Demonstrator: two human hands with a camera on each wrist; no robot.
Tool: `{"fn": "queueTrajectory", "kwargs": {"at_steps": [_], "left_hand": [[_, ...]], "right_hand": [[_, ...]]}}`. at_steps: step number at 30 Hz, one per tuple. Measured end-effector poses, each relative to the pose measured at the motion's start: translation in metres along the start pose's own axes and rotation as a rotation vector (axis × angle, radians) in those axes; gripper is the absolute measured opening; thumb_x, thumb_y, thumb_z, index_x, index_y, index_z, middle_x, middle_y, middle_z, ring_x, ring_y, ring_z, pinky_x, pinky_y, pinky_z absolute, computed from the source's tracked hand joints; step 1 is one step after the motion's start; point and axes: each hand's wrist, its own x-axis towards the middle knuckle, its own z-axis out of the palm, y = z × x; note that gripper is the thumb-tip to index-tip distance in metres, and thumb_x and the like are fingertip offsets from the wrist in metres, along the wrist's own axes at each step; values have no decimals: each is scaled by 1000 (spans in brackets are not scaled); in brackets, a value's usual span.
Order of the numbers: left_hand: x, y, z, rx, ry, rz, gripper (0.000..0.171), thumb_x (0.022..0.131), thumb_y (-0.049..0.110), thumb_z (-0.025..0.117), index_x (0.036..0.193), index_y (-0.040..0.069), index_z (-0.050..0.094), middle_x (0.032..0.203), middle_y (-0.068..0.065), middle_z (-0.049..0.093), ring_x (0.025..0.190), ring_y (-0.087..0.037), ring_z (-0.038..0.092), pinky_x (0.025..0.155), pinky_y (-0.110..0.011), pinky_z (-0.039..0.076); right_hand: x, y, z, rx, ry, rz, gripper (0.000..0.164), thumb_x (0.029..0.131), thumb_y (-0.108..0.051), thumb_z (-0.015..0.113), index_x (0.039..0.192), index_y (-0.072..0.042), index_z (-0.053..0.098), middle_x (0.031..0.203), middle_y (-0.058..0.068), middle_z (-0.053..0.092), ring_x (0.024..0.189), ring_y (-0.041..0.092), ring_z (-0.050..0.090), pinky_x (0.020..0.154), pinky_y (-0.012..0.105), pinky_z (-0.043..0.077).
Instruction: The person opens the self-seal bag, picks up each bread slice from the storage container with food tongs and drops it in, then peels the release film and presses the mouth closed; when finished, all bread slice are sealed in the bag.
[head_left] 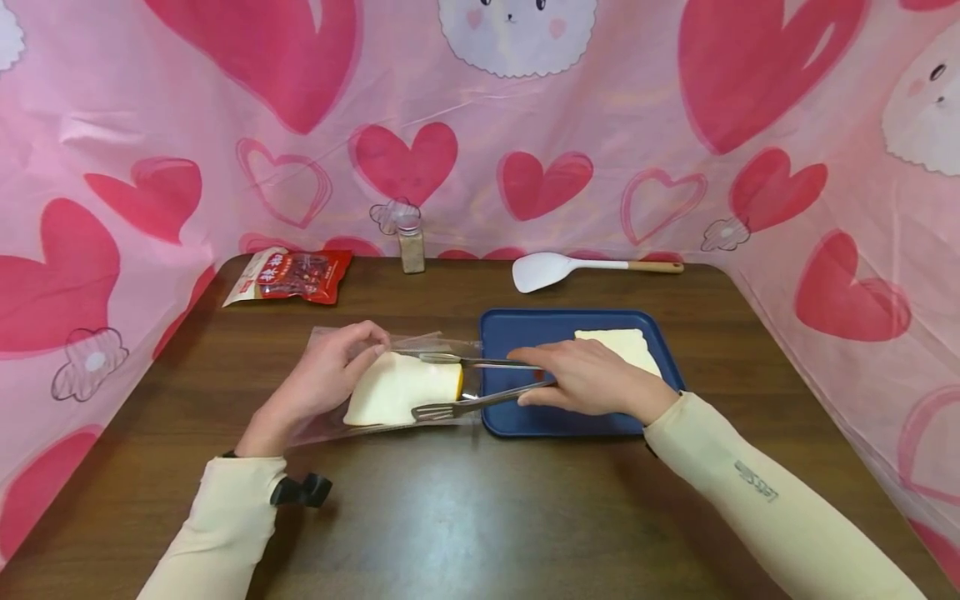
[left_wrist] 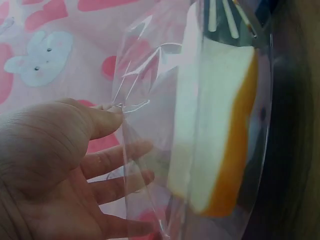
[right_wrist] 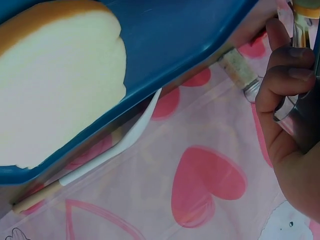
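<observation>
A clear plastic bag (left_wrist: 150, 75) lies on the left of the tabletop, and my left hand (head_left: 333, 367) pinches its edge between thumb and forefinger. Inside the bag is a thick white bread slice (head_left: 401, 387) with an orange-brown crust. My right hand (head_left: 588, 379) grips metal tongs (head_left: 506, 395), whose parted arms point left. Their slotted end (head_left: 435, 412) lies over the near side of the slice, the other end over the far side; whether they touch it I cannot tell. Another bread slice (head_left: 622, 346) rests on a blue tray (head_left: 517, 425), partly hidden behind my right wrist.
Behind the tray lies a white spatula (head_left: 543, 271) with a wooden handle. A small seasoning jar (head_left: 412, 250) stands at the back edge, left of it a red packet of dried chilies (head_left: 303, 277). Pink heart-print cloth (head_left: 465, 208) walls in the brown table (head_left: 427, 517).
</observation>
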Motion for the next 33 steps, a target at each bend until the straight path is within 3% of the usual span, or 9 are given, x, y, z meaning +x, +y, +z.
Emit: {"fn": "queueTrajectory", "kwargs": {"at_steps": [8, 12, 16, 20, 25, 28, 33], "left_hand": [[-3, -1, 6, 33, -2, -45, 15, 108, 25, 61, 119, 19, 70, 127, -11, 73, 109, -32, 64, 87, -46, 50], [-3, -1, 6, 4, 6, -33, 16, 109, 23, 60, 120, 16, 69, 129, -13, 73, 117, -35, 66, 94, -55, 54], [-2, -1, 3, -73, -7, -45, 18, 110, 23, 57, 122, 14, 67, 135, -14, 71, 131, -40, 62, 106, -66, 49], [-3, -1, -3, -118, -19, -60, 21, 110, 24, 57, 125, 13, 67, 140, -15, 68, 133, -40, 59, 106, -66, 49], [-2, 0, -8, -76, -10, -25, 22, 110, 24, 57, 126, 14, 67, 139, -15, 69, 131, -40, 60, 103, -64, 52], [-2, 0, -7, -68, -6, -23, 20, 110, 24, 58, 125, 15, 68, 137, -14, 70, 127, -39, 62, 99, -61, 54], [1, -2, -1, -111, -24, -24, 17, 109, 20, 59, 121, 14, 69, 137, -14, 71, 132, -39, 61, 104, -64, 49]], "right_hand": [[12, -10, 6, 31, -17, 5, 61, 95, -52, 74, 145, -19, 62, 106, -2, 76, 80, 9, 64, 65, 27, 52], [18, -14, 9, 36, -17, -10, 61, 96, -52, 74, 145, -19, 62, 100, -5, 74, 76, 8, 61, 62, 25, 49], [23, -16, 11, 22, -8, -32, 60, 96, -52, 74, 144, -19, 63, 93, -7, 70, 72, 7, 57, 60, 25, 47], [27, -16, 13, 26, -28, -33, 59, 96, -51, 74, 144, -18, 63, 91, -7, 70, 71, 8, 56, 59, 25, 46], [26, -15, 15, 54, -57, -11, 61, 97, -51, 73, 147, -18, 61, 95, -5, 71, 73, 8, 57, 59, 25, 47], [26, -14, 15, 59, -50, -13, 61, 97, -52, 73, 146, -19, 61, 93, -6, 69, 72, 9, 56, 59, 25, 46], [26, -14, 16, 65, -19, -25, 62, 96, -52, 74, 146, -18, 61, 97, -5, 71, 74, 8, 58, 61, 25, 48]]}}
